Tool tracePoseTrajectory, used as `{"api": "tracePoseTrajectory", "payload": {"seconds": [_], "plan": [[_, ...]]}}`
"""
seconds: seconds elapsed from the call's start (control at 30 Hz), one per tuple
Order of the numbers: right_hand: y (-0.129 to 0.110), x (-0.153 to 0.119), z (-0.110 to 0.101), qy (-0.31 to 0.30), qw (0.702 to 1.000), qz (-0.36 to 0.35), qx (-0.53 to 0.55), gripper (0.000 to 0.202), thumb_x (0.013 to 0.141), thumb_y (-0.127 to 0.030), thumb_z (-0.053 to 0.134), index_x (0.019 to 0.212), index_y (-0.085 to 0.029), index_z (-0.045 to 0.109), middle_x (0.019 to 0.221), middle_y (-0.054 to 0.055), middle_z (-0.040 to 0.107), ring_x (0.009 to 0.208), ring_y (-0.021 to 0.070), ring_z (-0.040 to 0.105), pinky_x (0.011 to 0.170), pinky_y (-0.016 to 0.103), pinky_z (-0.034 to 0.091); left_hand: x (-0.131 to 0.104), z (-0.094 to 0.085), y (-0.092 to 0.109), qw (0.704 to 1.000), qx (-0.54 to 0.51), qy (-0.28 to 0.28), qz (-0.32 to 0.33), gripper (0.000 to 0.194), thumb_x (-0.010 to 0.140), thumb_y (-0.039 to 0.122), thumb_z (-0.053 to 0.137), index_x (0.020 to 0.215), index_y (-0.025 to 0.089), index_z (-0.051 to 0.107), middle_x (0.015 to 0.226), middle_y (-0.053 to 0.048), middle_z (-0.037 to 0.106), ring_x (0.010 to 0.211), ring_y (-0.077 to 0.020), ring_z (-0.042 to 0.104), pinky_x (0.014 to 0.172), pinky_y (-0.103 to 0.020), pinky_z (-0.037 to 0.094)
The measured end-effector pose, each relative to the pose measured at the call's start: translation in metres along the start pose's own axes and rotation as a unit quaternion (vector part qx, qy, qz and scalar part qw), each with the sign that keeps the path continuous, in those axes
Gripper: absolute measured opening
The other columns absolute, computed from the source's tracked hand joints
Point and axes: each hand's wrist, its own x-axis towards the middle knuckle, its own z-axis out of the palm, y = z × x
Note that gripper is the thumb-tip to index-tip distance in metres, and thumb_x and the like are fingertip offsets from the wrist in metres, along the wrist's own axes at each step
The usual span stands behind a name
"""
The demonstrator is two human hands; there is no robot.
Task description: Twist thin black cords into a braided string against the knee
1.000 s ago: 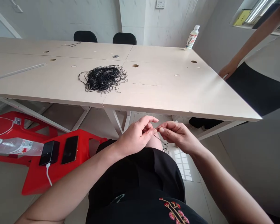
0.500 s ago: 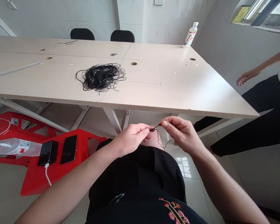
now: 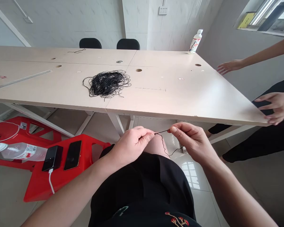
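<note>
A thin black cord (image 3: 165,131) is stretched between my two hands above my lap, and a slack loop of it dangles below. My left hand (image 3: 134,143) pinches one part between thumb and forefinger. Thumb and forefinger of my right hand (image 3: 191,137) close on the cord a short way to the right. On the table beyond lies a loose, tangled heap of black cord (image 3: 107,83), apart from both hands.
The pale table (image 3: 151,104) spans the view in front. Left, a red stool (image 3: 35,186) bears a power bank (image 3: 52,157), a phone (image 3: 73,154) and a plastic bottle (image 3: 21,151). A white bottle (image 3: 195,42) stands far right. Another person's hands (image 3: 278,105) reach toward the table's right edge.
My hands have drawn slightly apart, so the taut stretch of cord is a little longer. The other person's hands have come in to the table edge. The view has tilted up slightly.
</note>
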Motion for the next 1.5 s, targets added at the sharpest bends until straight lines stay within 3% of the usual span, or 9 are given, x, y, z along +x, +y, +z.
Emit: {"api": "tracePoseTrajectory", "payload": {"seconds": [0.37,0.6,0.77,0.93,1.03,1.13,1.27,1.4,1.5], "plan": [[0.002,0.006,0.0,-0.017,1.0,0.009,-0.012,0.031,0.08,-0.045,0.055,0.072,-0.016,0.061,0.052,-0.005,0.036,0.046,0.0057,0.028,0.04,0.021,0.024,0.001,0.004,-0.005,0.999,-0.038,0.017,-0.016,0.021,0.078,0.035,0.059,0.084,0.021,0.072,0.07,-0.002,0.067,0.063,-0.0133,0.058,0.058,-0.024,0.045],[0.009,0.018,0.001,-0.04,0.993,-0.059,-0.098,0.029,0.085,-0.042,0.05,0.08,-0.017,0.063,0.057,-0.002,0.047,0.051,0.0086,0.039,0.047,0.022,0.033,0.007,0.015,-0.008,0.992,-0.116,-0.024,-0.044,0.018,0.076,0.035,0.061,0.083,0.022,0.073,0.078,-0.003,0.069,0.072,-0.0149,0.06,0.068,-0.026,0.047],[0.02,0.013,0.017,0.151,0.939,-0.228,-0.207,0.02,0.078,-0.033,0.061,0.095,-0.022,0.059,0.092,0.008,0.061,0.09,0.0217,0.055,0.079,0.039,0.045,0.013,0.02,-0.007,0.952,-0.277,0.033,-0.124,0.014,0.071,0.031,0.067,0.076,0.019,0.071,0.072,-0.001,0.067,0.066,-0.0102,0.057,0.066,-0.023,0.044],[0.026,-0.001,0.039,0.046,0.981,-0.176,-0.069,0.025,0.081,-0.033,0.059,0.103,-0.023,0.053,0.094,0.006,0.064,0.081,0.0164,0.062,0.069,0.03,0.05,0.014,0.023,-0.005,0.915,-0.374,0.02,-0.15,0.011,0.069,0.027,0.069,0.073,0.017,0.07,0.064,0.002,0.062,0.055,-0.0047,0.047,0.054,-0.02,0.038],[0.023,-0.005,0.041,0.067,0.982,-0.154,-0.089,0.012,0.088,-0.027,0.049,0.09,-0.021,0.058,0.073,0.002,0.064,0.061,0.012,0.058,0.057,0.025,0.047,0.015,0.023,-0.007,0.884,-0.429,0.041,-0.183,0.016,0.066,0.029,0.072,0.076,0.017,0.069,0.068,0.002,0.061,0.057,-0.0035,0.048,0.05,-0.017,0.034],[0.02,-0.01,0.038,0.085,0.963,-0.206,-0.15,0.011,0.087,-0.021,0.05,0.084,-0.021,0.061,0.067,0.001,0.063,0.057,0.0117,0.055,0.054,0.025,0.043,0.016,0.023,-0.008,0.856,-0.472,0.083,-0.193,0.019,0.067,0.03,0.071,0.078,0.017,0.065,0.07,0.002,0.058,0.055,-0.003,0.048,0.043,-0.015,0.028],[0.021,-0.015,0.035,0.058,0.962,-0.212,-0.161,0.011,0.086,-0.019,0.05,0.085,-0.021,0.061,0.069,0.002,0.063,0.061,0.0129,0.058,0.056,0.025,0.044,0.015,0.024,-0.004,0.887,-0.425,0.116,-0.142,0.017,0.073,0.032,0.066,0.077,0.017,0.057,0.062,0.003,0.056,0.047,-0.0016,0.042,0.04,-0.014,0.023],[0.029,-0.016,0.031,0.01,0.984,-0.141,-0.111,0.012,0.087,-0.023,0.05,0.086,-0.021,0.062,0.075,0.002,0.064,0.06,0.0113,0.057,0.056,0.024,0.045,0.013,0.023,0.0,0.912,-0.377,0.108,-0.119,0.015,0.077,0.03,0.061,0.074,0.017,0.054,0.057,0.003,0.057,0.044,-0.0016,0.04,0.041,-0.015,0.026],[0.031,-0.014,0.029,-0.035,0.995,-0.094,-0.008,0.02,0.085,-0.026,0.054,0.104,-0.022,0.058,0.078,0.001,0.062,0.062,0.0106,0.056,0.055,0.024,0.045,0.014,0.022,0.001,0.921,-0.36,0.087,-0.118,0.015,0.078,0.03,0.06,0.074,0.017,0.055,0.055,0.004,0.058,0.042,-0.002,0.04,0.041,-0.015,0.027]]}}
